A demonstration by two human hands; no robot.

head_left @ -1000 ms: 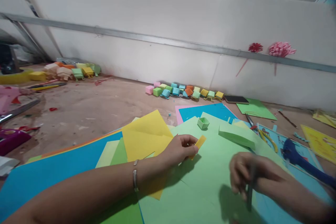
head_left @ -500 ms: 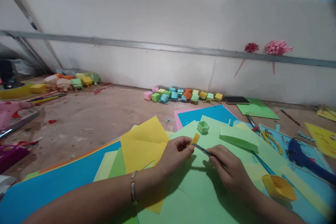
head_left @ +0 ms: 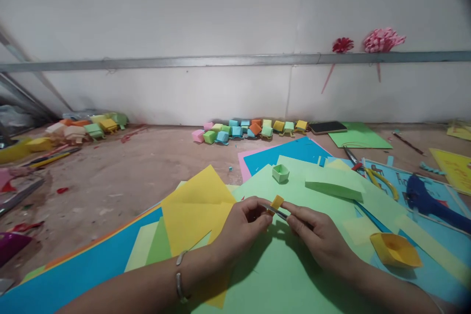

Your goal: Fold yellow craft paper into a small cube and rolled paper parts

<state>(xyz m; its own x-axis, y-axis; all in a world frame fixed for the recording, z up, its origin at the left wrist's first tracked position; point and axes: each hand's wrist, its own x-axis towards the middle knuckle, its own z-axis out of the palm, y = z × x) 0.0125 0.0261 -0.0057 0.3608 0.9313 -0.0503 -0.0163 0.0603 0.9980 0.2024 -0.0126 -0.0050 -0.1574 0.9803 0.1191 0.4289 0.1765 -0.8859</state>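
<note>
At the left, a blue sheet (head_left: 106, 250) lies partly beneath other papers, with a creased yellow sheet (head_left: 195, 203) beside the left hand (head_left: 243, 228). That hand's thumb and fingers pinch a small yellow strip (head_left: 277, 201), held above a pale green sheet (head_left: 253, 279). A slim metal tool (head_left: 279, 214) lies across the strip; half a second ago, its tip was only meeting the paper there. The strip's free end now looks shorter and bent over, so a fold seems to be forming. The right hand (head_left: 320, 235) has moved in closer, clasping the tool while its forefinger reaches the strip, apparently touching it. A small green paper box (head_left: 280, 173) stands beyond the hands; farther right, an open yellow paper form (head_left: 394, 250) sits near the right forearm.
</note>
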